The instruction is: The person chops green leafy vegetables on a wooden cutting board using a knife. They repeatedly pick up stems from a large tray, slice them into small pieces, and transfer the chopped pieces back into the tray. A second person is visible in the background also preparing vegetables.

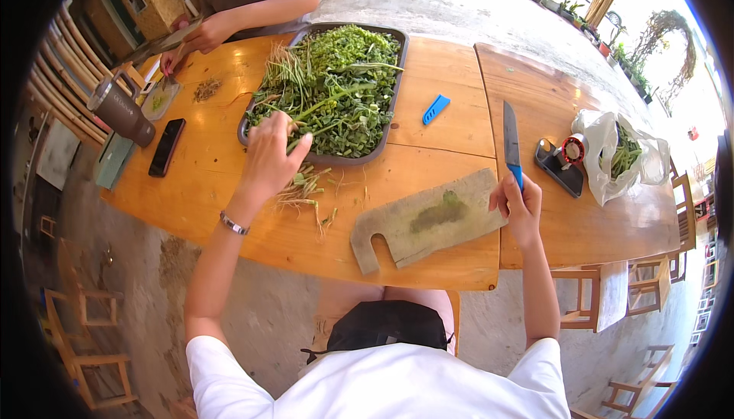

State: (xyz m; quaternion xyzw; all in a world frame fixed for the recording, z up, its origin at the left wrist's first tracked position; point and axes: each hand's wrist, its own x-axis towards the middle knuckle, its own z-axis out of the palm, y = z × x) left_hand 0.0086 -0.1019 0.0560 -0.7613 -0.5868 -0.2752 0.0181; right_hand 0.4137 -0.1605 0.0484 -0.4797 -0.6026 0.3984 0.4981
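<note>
My left hand [272, 149] is over the near-left edge of a dark plastic tray [399, 95] heaped with cut leafy greens [350, 69]. Pinched between its fingers is a long green stem [327, 103], whose far end lies across the greens. My right hand [519, 204] grips a kitchen knife [511, 138] by its blue handle, blade pointing up and away. Beside that hand, a worn wooden cutting board [378, 232] with a hooked notch lies at an angle, stained green in its middle. Cut root ends [304, 187] are scattered between tray and board.
A blue blade sheath [436, 109] lies right of the tray. Further right are a black phone [559, 169], a small red-rimmed fan [572, 150] and a plastic bag [599, 172] of greens. At left stand a tumbler [121, 110] and another phone [167, 148]. Another person's hands [209, 32] work opposite.
</note>
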